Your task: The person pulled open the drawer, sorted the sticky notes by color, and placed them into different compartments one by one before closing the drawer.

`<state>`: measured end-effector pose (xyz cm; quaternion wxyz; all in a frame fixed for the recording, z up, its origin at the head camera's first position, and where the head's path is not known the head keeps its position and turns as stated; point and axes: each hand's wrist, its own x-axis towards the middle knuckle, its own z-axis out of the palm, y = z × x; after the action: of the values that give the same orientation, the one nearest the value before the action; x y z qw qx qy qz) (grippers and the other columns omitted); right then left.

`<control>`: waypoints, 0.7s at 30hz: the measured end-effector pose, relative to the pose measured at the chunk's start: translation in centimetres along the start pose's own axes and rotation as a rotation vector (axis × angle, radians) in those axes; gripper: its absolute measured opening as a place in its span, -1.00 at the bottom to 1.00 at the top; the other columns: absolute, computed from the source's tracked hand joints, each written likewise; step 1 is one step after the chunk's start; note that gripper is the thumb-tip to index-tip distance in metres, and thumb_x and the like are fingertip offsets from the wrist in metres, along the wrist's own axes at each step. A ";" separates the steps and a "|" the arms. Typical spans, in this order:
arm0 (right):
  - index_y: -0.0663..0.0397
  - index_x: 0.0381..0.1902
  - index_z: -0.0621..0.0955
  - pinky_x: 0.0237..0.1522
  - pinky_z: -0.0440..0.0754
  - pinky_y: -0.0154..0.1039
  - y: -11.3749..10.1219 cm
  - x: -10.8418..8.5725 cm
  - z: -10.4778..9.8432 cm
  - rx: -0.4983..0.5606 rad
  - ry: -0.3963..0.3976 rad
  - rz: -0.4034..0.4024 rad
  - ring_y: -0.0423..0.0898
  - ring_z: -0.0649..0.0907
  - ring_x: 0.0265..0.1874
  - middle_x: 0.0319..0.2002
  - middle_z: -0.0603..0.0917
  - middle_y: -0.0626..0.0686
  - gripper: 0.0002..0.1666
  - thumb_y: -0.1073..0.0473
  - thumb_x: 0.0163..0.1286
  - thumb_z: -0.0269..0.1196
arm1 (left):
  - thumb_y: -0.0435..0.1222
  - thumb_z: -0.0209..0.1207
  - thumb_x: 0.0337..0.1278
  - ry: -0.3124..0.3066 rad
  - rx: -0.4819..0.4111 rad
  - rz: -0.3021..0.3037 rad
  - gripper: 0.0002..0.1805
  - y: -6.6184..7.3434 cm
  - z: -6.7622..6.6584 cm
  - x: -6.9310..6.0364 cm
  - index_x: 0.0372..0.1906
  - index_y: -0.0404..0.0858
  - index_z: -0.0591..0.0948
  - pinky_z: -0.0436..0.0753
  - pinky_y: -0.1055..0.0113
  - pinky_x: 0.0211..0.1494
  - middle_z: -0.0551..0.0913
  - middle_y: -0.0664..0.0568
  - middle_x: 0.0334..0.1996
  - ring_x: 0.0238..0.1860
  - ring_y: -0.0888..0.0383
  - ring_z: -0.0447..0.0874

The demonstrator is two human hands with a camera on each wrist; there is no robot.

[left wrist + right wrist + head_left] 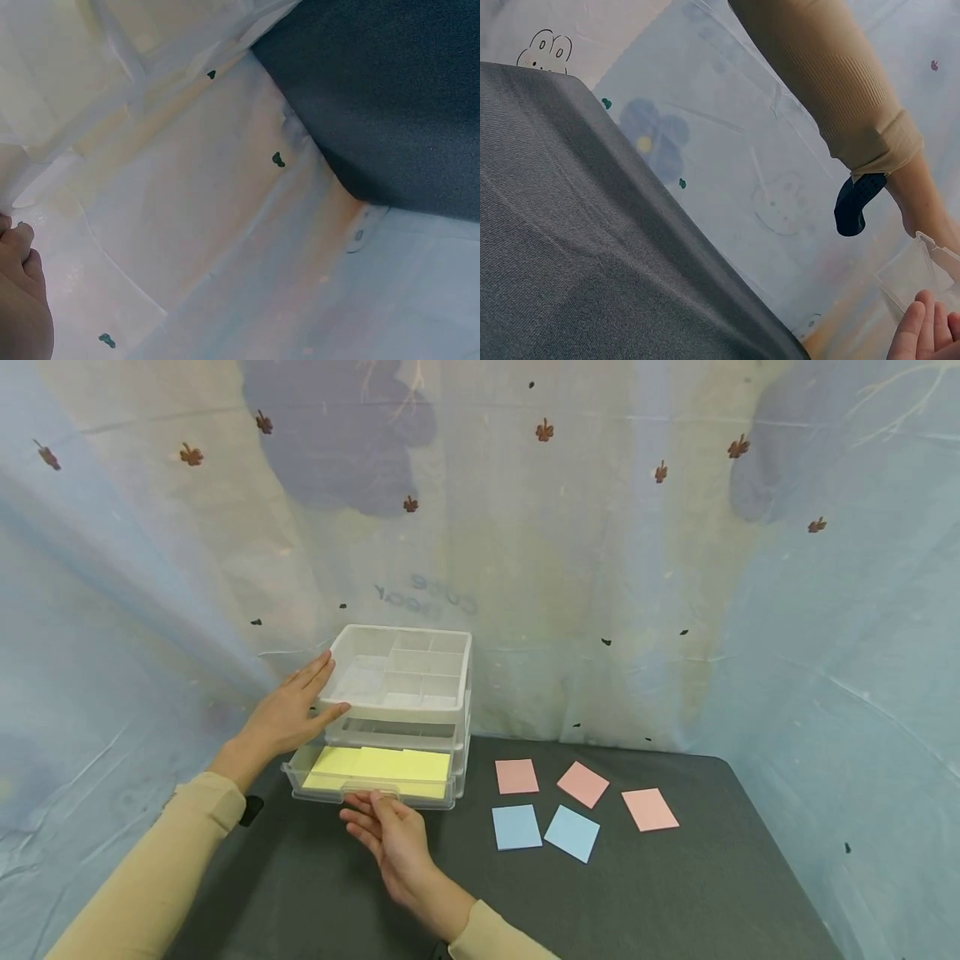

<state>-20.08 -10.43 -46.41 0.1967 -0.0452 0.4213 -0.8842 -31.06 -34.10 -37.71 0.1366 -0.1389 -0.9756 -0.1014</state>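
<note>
A white plastic drawer organizer (pixel 461 714) has a divided tray on top. Its clear bottom drawer (pixel 442 789) is pulled out, with yellow sticky notes (pixel 382 764) lying inside. My left hand (pixel 292 706) rests against the organizer's left side, fingers extended and thumb over the tray's front rim. At the drawer's front, my right hand (pixel 397 843) is turned palm up, thumb and fingers holding the handle. The right wrist view catches only its fingers (pixel 922 330) beside the clear drawer. Part of the left hand (pixel 22 300) shows at the left wrist view's edge.
Three pink sticky notes (pixel 583 784) and two blue sticky notes (pixel 517 827) lie to the organizer's right on the dark grey table (pixel 675 893). A patterned curtain (pixel 525 568) hangs behind and along the sides.
</note>
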 end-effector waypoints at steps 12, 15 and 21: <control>0.38 0.09 0.69 0.02 0.78 -0.28 -0.2 1.1 0.1 -0.013 0.005 -0.008 -0.08 0.81 -0.08 0.10 0.74 0.28 -0.59 0.10 0.65 0.15 | 0.23 0.03 0.52 -0.008 0.020 0.005 0.01 -0.1 -0.1 0.0 0.71 -0.23 -0.12 -0.01 -0.19 0.66 -0.20 -0.09 0.71 0.65 -0.24 -0.06; 0.38 0.09 0.70 0.02 0.78 -0.28 -0.2 1.5 0.1 -0.016 0.007 -0.005 -0.07 0.81 -0.07 0.10 0.75 0.27 -0.59 0.10 0.65 0.15 | 0.24 0.02 0.52 -0.011 0.016 0.008 0.02 -0.2 -0.1 0.0 0.71 -0.23 -0.13 -0.02 -0.20 0.66 -0.21 -0.10 0.71 0.65 -0.25 -0.07; 0.37 0.09 0.70 0.00 0.78 -0.29 -0.4 2.1 0.3 -0.015 0.006 -0.010 -0.09 0.81 -0.08 0.08 0.76 0.24 -0.59 0.10 0.66 0.13 | 0.25 0.03 0.50 -0.011 0.000 0.000 0.02 -0.2 -0.1 0.0 0.71 -0.23 -0.11 -0.04 -0.18 0.67 -0.20 -0.09 0.71 0.66 -0.22 -0.09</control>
<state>-22.07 -11.21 -46.11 0.1908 -0.0461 0.4284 -0.8820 -31.11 -34.27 -37.65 0.1311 -0.1395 -0.9764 -0.1005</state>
